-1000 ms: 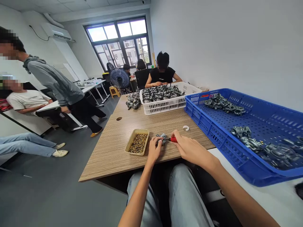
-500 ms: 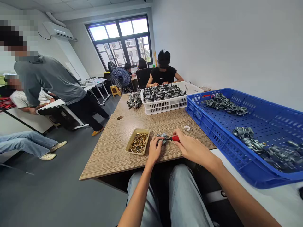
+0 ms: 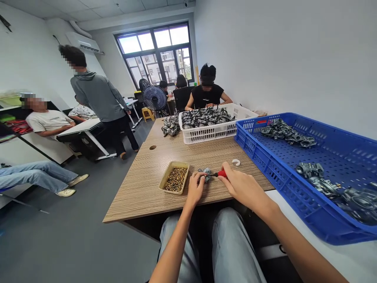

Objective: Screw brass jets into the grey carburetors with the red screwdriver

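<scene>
A small grey metal carburetor (image 3: 207, 175) rests on the wooden table (image 3: 138, 188) in front of me, partly covered by my fingers. My left hand (image 3: 195, 189) is closed on its left side. In my right hand (image 3: 244, 186) is a screwdriver (image 3: 222, 173) with a red handle, held almost level. Its dark shaft points left and its tip meets the carburetor; the exact contact spot is too small to make out. Left of my left hand stands a beige tray (image 3: 171, 192) of small brass pieces (image 3: 176, 179). A white curved piece (image 3: 236, 162) lies beyond my right hand.
A blue crate (image 3: 265, 165) with several carburetors is at the right. Farther back, a white crate (image 3: 212, 136) is heaped with more, and a pile (image 3: 171, 126) sits beside it. A co-worker (image 3: 207, 92) sits behind it. Another person (image 3: 100, 96) stands at the left.
The view has shifted slightly, so the table appears a little farther right. My hands keep their hold on carburetor and screwdriver. The person at the left has straightened up from leaning over and moved right.
</scene>
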Available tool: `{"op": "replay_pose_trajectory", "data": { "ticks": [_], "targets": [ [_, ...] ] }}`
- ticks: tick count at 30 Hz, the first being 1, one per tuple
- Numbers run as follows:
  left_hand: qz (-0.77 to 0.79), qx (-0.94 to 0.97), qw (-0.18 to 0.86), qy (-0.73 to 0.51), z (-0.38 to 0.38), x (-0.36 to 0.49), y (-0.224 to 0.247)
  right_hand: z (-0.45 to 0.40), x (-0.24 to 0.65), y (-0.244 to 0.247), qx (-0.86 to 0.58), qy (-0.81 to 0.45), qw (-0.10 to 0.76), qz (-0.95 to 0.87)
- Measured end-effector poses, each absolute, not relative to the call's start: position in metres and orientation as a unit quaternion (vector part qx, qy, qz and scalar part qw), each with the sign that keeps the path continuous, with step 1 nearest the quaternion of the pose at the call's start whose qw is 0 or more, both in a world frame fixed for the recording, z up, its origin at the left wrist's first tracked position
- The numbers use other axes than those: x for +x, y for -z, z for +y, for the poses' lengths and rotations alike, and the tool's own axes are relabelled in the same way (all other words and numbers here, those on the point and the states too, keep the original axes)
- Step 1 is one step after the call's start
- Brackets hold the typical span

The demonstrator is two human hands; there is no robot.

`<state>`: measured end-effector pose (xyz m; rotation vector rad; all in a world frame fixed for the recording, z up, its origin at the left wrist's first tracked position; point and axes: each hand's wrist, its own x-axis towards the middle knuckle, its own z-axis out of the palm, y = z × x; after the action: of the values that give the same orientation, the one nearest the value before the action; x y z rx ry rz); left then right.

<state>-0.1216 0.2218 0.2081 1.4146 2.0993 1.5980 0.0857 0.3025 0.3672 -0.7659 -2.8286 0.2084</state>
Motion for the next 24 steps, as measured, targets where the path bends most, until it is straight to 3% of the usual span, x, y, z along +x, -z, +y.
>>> {"op": "replay_pose_trajectory", "data": {
  "ticks": [5,13,20,24],
  "targets": [
    [0.701,0.471,0.073,-0.531,0.221,-0.122,-0.207,0.304,0.089,-0.362,-0.194,-0.135,0.119,-0.964],
    [0.702,0.464,0.074,-0.536,0.219,-0.118,-0.209,0.298,0.078,-0.361,-0.31,0.006,0.089,-0.947],
    [0.697,0.459,0.077,-0.545,0.217,-0.115,-0.211,0.307,0.09,-0.354,-0.194,-0.185,0.127,-0.955],
    [0.707,0.453,0.08,-0.538,0.217,-0.115,-0.209,0.305,0.089,-0.354,-0.198,-0.189,0.115,-0.955]
  ]
}}
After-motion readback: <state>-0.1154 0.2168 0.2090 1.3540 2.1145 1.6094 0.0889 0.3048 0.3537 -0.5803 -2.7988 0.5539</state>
